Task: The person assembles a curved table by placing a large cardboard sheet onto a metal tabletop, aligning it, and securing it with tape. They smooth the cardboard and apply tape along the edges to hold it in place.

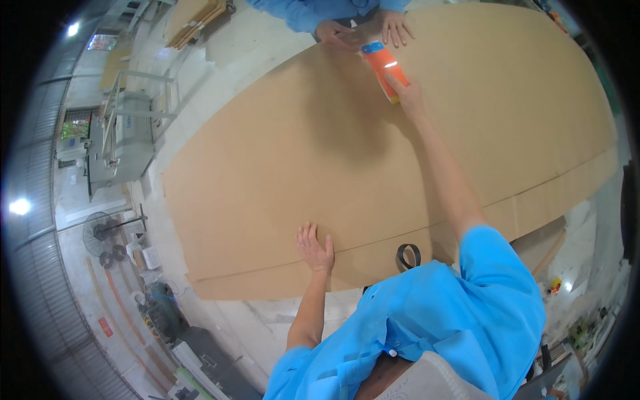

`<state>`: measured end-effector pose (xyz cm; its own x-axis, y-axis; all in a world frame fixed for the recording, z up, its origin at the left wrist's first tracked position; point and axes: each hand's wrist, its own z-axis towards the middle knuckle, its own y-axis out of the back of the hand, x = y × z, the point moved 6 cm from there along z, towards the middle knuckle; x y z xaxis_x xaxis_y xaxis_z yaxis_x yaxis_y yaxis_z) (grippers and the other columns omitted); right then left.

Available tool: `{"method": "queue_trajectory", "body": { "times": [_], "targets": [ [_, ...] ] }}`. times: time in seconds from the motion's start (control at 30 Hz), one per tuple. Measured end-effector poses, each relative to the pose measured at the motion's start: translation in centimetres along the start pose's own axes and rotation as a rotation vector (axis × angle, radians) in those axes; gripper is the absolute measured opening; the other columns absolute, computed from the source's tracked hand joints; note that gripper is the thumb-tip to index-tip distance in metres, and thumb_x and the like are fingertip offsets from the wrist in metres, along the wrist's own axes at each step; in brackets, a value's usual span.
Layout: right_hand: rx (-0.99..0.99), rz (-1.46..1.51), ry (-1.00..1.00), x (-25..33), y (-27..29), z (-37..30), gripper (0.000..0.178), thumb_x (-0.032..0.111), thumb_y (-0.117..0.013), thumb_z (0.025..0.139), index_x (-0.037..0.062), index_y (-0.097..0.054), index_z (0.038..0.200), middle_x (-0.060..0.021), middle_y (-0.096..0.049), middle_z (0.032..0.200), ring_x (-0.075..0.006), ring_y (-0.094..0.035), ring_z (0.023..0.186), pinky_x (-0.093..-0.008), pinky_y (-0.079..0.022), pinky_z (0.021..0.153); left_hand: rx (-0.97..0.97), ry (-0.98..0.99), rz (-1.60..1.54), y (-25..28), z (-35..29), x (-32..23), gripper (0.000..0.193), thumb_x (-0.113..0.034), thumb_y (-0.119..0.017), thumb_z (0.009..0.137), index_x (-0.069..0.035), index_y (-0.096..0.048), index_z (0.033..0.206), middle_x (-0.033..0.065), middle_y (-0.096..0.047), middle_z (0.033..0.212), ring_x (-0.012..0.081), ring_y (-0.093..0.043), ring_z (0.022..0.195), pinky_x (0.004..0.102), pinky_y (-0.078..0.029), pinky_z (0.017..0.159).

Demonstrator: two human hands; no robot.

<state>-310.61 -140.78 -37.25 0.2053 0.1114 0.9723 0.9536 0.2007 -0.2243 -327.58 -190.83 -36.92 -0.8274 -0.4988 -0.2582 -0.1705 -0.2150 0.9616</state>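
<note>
A large brown cardboard sheet [253, 180] spreads in front of me. My left hand [315, 249] lies flat near its near edge, fingers stretched out and holding nothing. Reaching to the far side, my right hand [410, 97] is closed around the near end of a long orange box-shaped thing [385, 65] with a blue far end and a yellow near edge. I cannot make out its exact kind. Just beyond it, across the cardboard, are a co-worker's two hands [395, 28], one on each side of its blue end; whether either touches it is unclear.
A black strap-like loop [408, 256] stands at the near edge by my body. A crease or seam runs along the near side of the cardboard. To the left are a standing fan [100, 231], a grey machine [131, 137] and stacked cardboard [193, 20].
</note>
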Motion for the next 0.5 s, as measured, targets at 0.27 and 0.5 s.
{"method": "queue_trajectory", "body": {
  "times": [0.27, 0.5],
  "targets": [
    [0.034, -0.122, -0.063, -0.2, 0.0, 0.1, 0.051, 0.047, -0.080, 0.088, -0.0033, -0.075, 0.098, -0.0012, -0.070, 0.083, -0.0073, -0.060, 0.072, -0.0270, -0.049, 0.064, 0.011, 0.192, 0.033, -1.7, 2.7, -4.7, 0.062, -0.033, -0.067, 0.089, -0.001, -0.048, 0.139, 0.0244, -0.041, 0.150, 0.0429, -0.028, 0.146, 0.0584, -0.020, 0.119],
    [-0.027, -0.281, -0.090, 0.1, 0.1, 0.1, 0.058, 0.052, -0.080, 0.086, -0.0045, -0.075, 0.098, -0.0026, -0.071, 0.083, -0.0084, -0.061, 0.071, -0.0284, -0.049, 0.063, -0.041, 0.240, 0.049, -2.8, 3.1, -6.4, 0.066, -0.037, -0.066, 0.091, -0.003, -0.045, 0.143, 0.0224, -0.037, 0.155, 0.0418, -0.024, 0.149, 0.0566, -0.016, 0.122]
  ]
}}
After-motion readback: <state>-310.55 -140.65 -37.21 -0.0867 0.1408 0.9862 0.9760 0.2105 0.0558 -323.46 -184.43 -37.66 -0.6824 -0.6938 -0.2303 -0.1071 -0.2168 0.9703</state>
